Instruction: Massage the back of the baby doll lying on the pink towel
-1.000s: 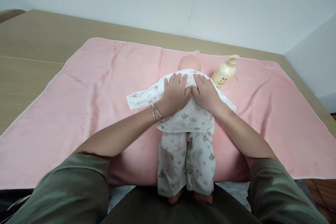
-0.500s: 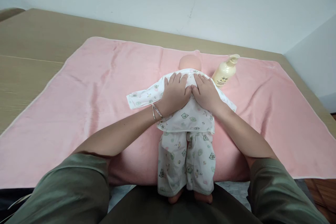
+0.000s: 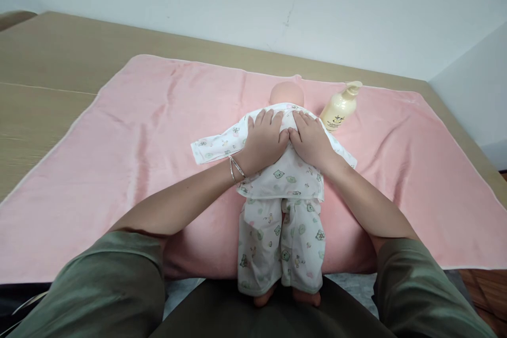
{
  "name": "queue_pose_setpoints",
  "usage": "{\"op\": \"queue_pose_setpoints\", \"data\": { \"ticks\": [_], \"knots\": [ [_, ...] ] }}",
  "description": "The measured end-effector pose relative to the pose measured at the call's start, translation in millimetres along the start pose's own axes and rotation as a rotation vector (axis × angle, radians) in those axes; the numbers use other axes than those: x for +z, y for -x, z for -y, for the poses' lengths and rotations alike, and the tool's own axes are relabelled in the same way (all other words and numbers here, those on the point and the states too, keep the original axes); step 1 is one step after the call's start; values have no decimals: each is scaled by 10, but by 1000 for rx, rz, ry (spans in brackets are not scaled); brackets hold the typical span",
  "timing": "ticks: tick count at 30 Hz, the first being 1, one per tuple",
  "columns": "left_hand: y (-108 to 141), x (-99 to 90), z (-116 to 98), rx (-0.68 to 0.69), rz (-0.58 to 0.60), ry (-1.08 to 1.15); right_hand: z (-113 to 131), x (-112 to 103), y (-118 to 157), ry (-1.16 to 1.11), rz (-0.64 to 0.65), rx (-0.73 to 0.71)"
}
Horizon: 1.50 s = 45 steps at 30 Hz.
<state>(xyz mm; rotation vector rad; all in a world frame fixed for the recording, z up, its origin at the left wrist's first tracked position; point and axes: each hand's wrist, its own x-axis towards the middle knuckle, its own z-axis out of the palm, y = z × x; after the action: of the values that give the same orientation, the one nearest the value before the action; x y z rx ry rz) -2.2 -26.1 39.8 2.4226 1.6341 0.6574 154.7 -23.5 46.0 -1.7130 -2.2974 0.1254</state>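
A baby doll (image 3: 280, 185) in white printed pyjamas lies face down, its bald head toward the wall and its feet over the near table edge. Flat on the left side of its upper back rests my left hand (image 3: 266, 140), fingers stretched out, a silver bangle at the wrist. My right hand (image 3: 311, 138) lies just as flat on the right side of the back. The two thumbs nearly meet over the spine. Neither hand grips the cloth. The doll's face is hidden, and its sleeves spread out to both sides.
Beneath the doll a pink blanket (image 3: 158, 116) covers much of the wooden table (image 3: 79, 42). A cream pump bottle (image 3: 338, 108) stands on the blanket just right of the doll's head. Behind the table rises a white wall (image 3: 222, 0) with a crack.
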Motion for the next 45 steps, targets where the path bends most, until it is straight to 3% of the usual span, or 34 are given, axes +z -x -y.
{"op": "queue_pose_setpoints", "data": {
  "ticks": [17, 28, 34, 45],
  "knots": [
    [-3, -7, -4, -1, 16, 9, -5, 5, 4, -5, -13, 5],
    [0, 39, -5, -2, -31, 19, -6, -48, 0, -5, 14, 6],
    [-19, 130, 18, 8, -129, 82, 4, -120, -22, 92, 90, 19],
    [-7, 98, 8, 5, -147, 90, -28, -100, -4, 30, 44, -9]
  ]
}}
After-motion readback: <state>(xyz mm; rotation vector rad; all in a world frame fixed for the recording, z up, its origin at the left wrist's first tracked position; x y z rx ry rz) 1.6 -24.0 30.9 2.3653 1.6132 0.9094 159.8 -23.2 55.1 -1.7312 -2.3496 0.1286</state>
